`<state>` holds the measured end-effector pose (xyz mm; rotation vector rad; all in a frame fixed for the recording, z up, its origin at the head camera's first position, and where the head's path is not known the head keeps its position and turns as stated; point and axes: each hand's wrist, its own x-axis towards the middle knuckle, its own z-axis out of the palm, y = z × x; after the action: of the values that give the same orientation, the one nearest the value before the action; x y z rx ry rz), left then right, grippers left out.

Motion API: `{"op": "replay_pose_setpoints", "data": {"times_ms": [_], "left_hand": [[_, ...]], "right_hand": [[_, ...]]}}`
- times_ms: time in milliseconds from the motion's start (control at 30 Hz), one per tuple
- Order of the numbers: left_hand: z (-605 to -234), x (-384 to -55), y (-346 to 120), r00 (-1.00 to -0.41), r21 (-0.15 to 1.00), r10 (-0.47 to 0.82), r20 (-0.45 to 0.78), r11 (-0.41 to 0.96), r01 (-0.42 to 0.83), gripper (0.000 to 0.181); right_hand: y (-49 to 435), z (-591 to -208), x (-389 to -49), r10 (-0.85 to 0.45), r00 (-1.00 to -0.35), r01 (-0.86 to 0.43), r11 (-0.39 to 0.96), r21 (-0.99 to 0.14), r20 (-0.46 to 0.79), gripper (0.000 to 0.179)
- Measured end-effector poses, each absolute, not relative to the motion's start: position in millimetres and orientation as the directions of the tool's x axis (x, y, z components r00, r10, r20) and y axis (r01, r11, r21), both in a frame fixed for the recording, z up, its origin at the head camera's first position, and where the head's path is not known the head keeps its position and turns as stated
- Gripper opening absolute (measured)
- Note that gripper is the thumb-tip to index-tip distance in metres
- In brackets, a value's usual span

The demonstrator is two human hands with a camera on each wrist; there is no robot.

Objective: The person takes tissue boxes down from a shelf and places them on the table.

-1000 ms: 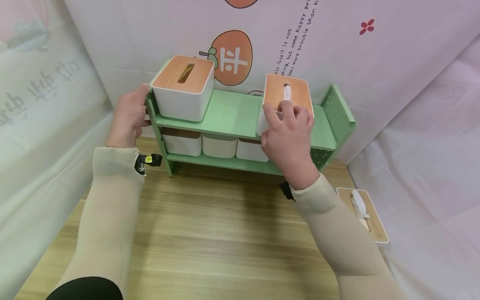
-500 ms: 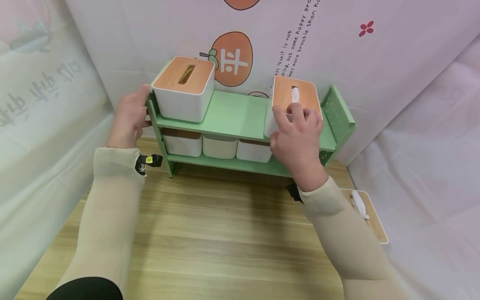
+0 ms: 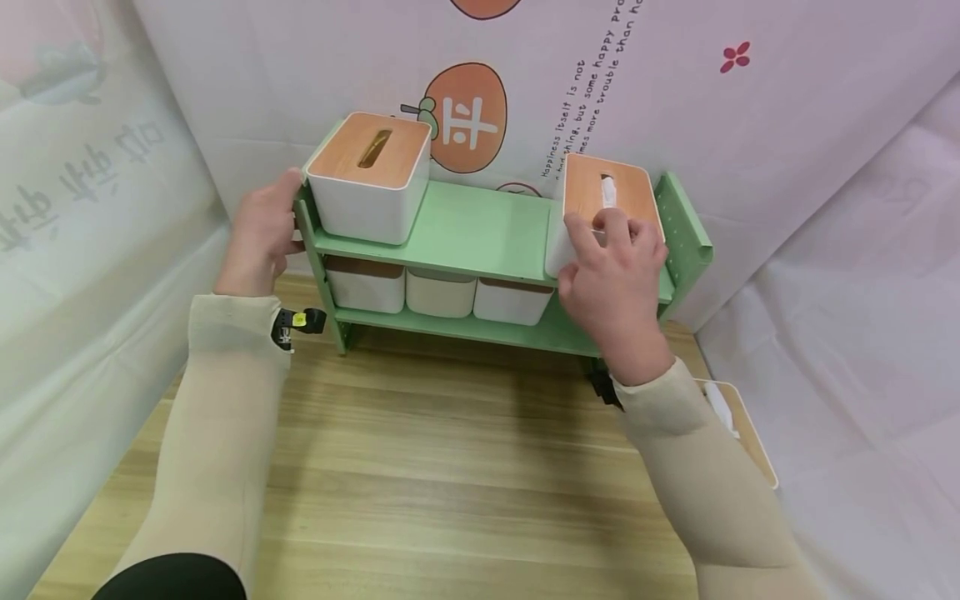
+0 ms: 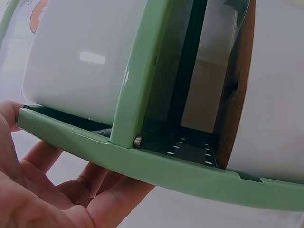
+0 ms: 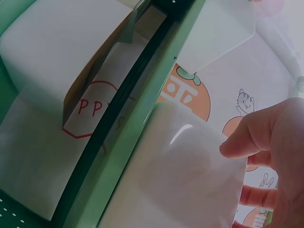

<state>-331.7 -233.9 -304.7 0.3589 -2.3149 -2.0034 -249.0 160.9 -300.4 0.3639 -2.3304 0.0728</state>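
Observation:
In the head view my left hand (image 3: pixel 258 229) holds the left side panel (image 3: pixel 303 221) of a green two-tier shelf (image 3: pixel 483 221). The left wrist view shows my fingers (image 4: pixel 116 199) under the panel and the thumb at its end. My right hand (image 3: pixel 617 279) grips a white tissue box (image 3: pixel 581 187) on the upper tier, near the right panel. A tissue pokes from the slot in its wood-coloured lid. Seen from the right wrist, my thumb (image 5: pixel 237 145) lies at the box's top front edge, the fingers over the lid. A second tissue box (image 3: pixel 363 204) stands at the upper tier's left end.
The lower tier holds a white box (image 3: pixel 367 287), a cream box (image 3: pixel 440 294) and another white box (image 3: pixel 512 302). One more tissue box (image 3: pixel 750 433) is on the wood-look floor (image 3: pixel 450 467) at right, partly behind my sleeve. Printed pale curtains (image 3: pixel 817 167) surround the shelf.
My right hand and its tissue box have slid right along the upper tier, closer to the right panel. My left hand stays on the left panel.

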Motion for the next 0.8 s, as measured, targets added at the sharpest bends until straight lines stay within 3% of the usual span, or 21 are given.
{"op": "replay_pose_setpoints", "data": {"times_ms": [200,800], "left_hand": [[-307,-333,-233,-0.973,0.984,-0.211,-0.093,0.13,-0.122,0.073],[-305,-331,-237,-0.973,0.979,-0.196,-0.119,0.141,-0.148,0.076]], "right_hand": [[167,-302,-247,-0.229,-0.672,-0.275,0.96,0.05,0.704,0.046],[179,-305,-250,-0.232,-0.599,-0.312,0.949,0.044,0.767,0.047]]}}
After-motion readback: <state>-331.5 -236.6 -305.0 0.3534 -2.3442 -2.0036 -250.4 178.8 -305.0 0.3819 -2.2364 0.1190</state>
